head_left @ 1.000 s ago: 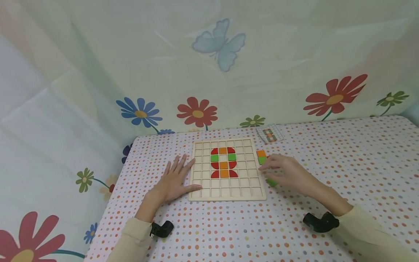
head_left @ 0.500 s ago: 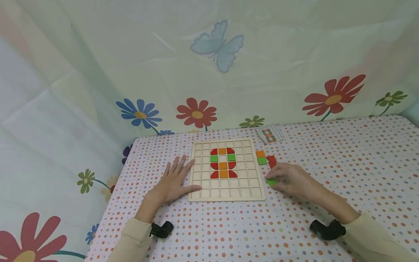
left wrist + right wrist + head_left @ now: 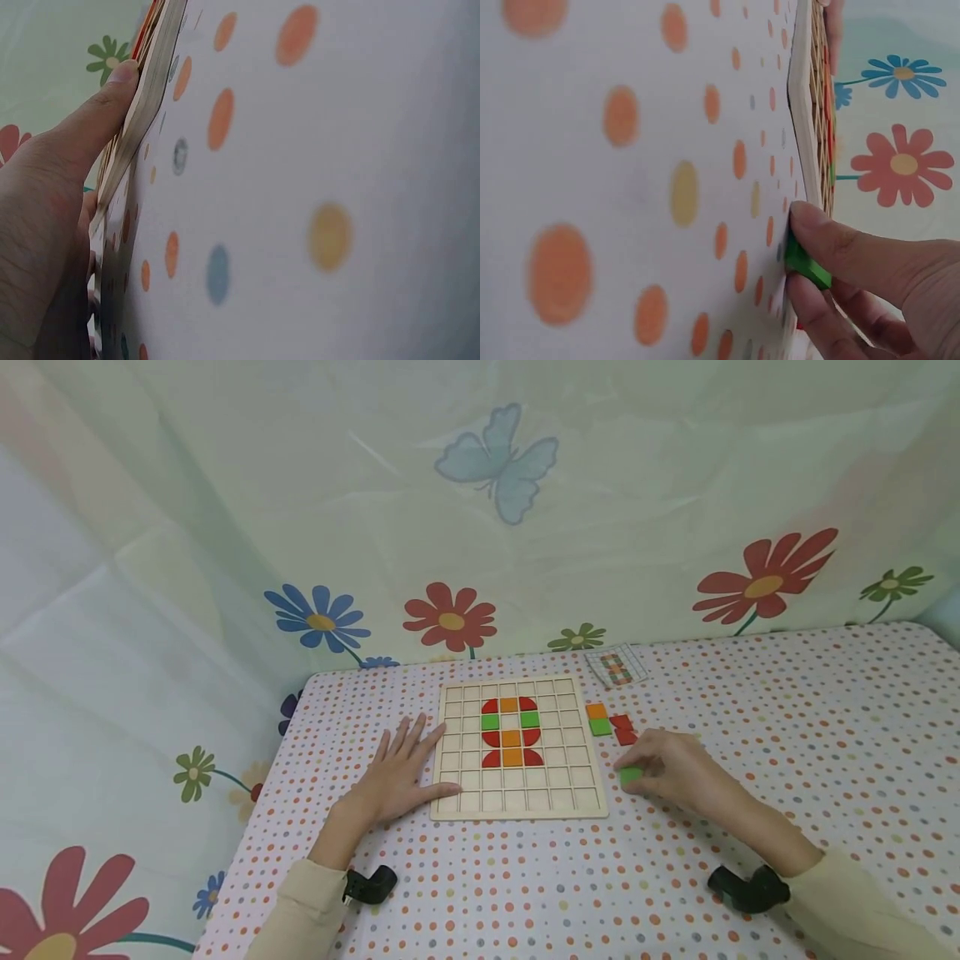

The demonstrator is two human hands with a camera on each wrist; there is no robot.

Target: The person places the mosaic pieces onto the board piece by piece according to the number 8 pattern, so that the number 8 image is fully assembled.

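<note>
A square wooden grid board [image 3: 465, 806] lies on the table, with red, orange and green tiles set in its middle columns. My left hand [image 3: 397, 777] lies spread at the board's left side, and its thumb rests on the board's edge in the left wrist view. To the right of the board, my right hand [image 3: 671, 768] pinches a green tile [image 3: 807, 264] between thumb and finger, low over the tablecloth. Beyond that hand lie two red tiles [image 3: 622, 723], and beside them another green tile [image 3: 600, 727] touching an orange tile [image 3: 596, 711].
A small card [image 3: 617, 667] printed with a coloured grid pattern lies behind the loose tiles. The dotted tablecloth [image 3: 517, 885] covers the table, and a flowered curtain [image 3: 637, 527] hangs along its back edge.
My right hand has moved from over the loose tiles toward me and taken hold of the green tile, shifting it slightly right. The red tiles are now uncovered. The left hand has stayed put.
</note>
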